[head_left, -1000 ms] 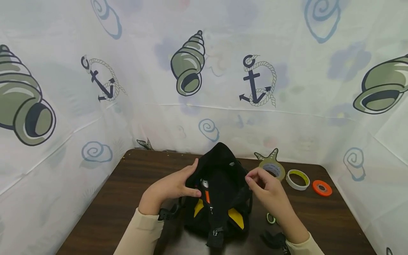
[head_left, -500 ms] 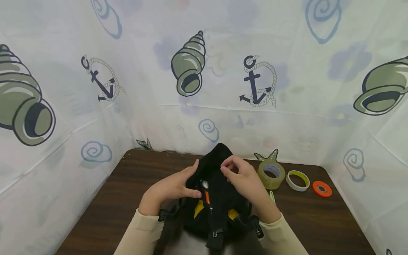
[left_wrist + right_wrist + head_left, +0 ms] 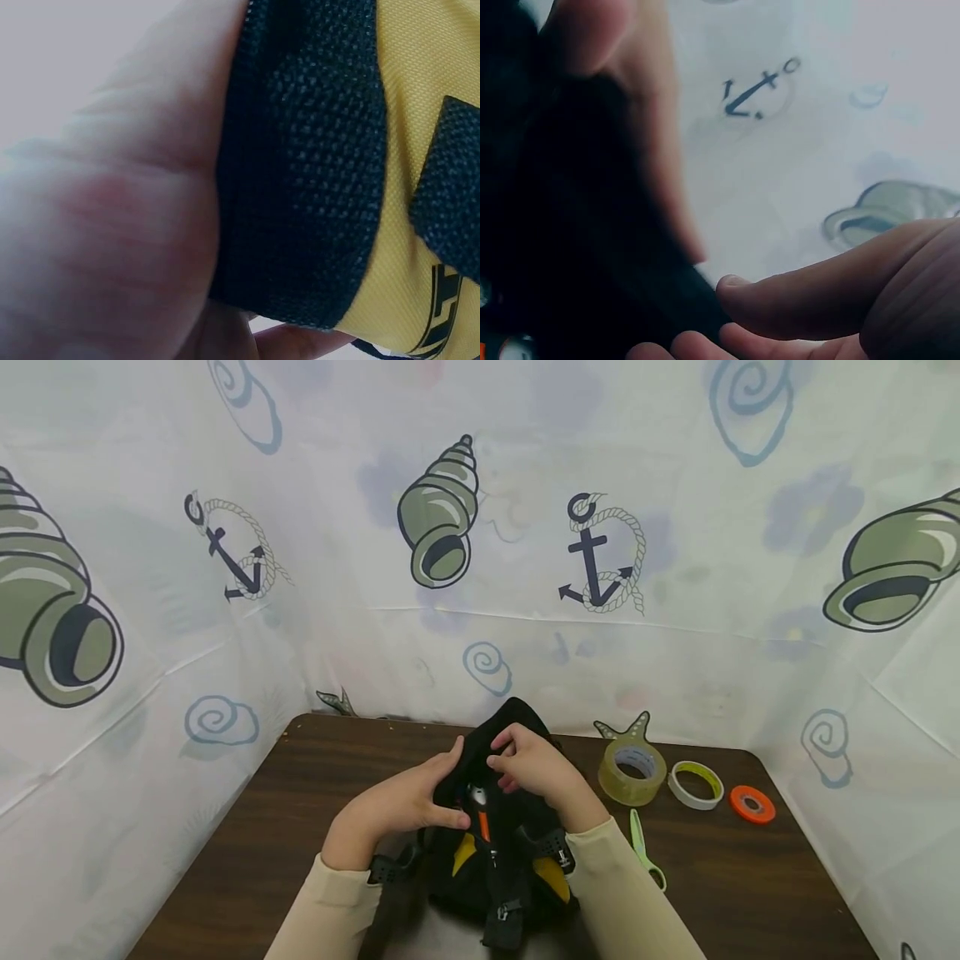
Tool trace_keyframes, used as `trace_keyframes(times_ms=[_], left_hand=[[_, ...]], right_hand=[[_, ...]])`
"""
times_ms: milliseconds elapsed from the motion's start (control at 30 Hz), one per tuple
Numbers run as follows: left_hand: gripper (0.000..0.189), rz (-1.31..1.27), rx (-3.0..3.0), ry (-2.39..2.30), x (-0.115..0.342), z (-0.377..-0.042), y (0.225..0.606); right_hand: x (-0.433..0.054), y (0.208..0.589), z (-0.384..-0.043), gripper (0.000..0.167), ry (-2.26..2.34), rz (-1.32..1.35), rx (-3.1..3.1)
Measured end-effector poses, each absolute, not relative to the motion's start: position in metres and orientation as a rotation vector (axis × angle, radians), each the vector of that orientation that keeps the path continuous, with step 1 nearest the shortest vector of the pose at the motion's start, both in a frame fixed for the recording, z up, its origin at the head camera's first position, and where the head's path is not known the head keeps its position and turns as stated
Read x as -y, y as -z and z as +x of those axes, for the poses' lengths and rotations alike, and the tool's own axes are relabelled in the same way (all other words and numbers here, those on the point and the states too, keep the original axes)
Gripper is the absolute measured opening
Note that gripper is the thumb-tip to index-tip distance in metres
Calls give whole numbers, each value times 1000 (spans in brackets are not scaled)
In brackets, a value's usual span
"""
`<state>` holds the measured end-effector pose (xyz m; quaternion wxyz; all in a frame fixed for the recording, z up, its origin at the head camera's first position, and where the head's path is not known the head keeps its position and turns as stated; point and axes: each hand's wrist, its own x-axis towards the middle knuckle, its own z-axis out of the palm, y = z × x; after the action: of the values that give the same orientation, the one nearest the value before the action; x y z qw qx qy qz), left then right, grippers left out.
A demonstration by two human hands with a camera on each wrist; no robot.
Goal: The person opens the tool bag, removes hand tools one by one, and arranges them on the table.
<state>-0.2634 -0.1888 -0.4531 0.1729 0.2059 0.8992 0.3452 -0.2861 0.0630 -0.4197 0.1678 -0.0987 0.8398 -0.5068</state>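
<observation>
A black fabric bag (image 3: pixel 504 881) with yellow panels stands in the middle of the table, its mouth facing me. My left hand (image 3: pixel 405 800) grips the bag's left rim, thumb on the near side and fingers behind. In the left wrist view, black webbing and yellow cloth (image 3: pixel 356 315) lie close beside that hand. Inside the opening shows an orange and silver tool (image 3: pixel 483 825), its kind unclear. Over the bag's mouth is my right hand (image 3: pixel 542 770), fingers loosely bent, with nothing visible in them. The right wrist view shows its thumb (image 3: pixel 795 304) apart from the fingertips, near the dark cloth.
To the right lie green-handled scissors (image 3: pixel 639 842). Behind them are a roll of clear packing tape (image 3: pixel 609 777), a white and yellow tape roll (image 3: pixel 693 802) and a flat orange roll (image 3: pixel 738 803). A patterned curtain (image 3: pixel 337 552) surrounds the brown table (image 3: pixel 247 843).
My right hand has moved left from the bag's right rim to above its mouth, its fingers loosening. The scissors have come into view. My left hand stays on the left rim.
</observation>
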Motion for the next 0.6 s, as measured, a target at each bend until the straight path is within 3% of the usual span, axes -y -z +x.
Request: trace_keyframes(times_ms=[267, 500, 600], left_hand=[[125, 627, -2537, -963, 189, -264, 456], [127, 600, -2508, -960, 190, -263, 455], [129, 591, -2500, -954, 192, -263, 454]], right_hand=[[-49, 454, -307, 47, 1415, -164, -2308], [-48, 499, -319, 82, 1336, -55, -2259], [-51, 519, -323, 87, 1373, -37, -2181]])
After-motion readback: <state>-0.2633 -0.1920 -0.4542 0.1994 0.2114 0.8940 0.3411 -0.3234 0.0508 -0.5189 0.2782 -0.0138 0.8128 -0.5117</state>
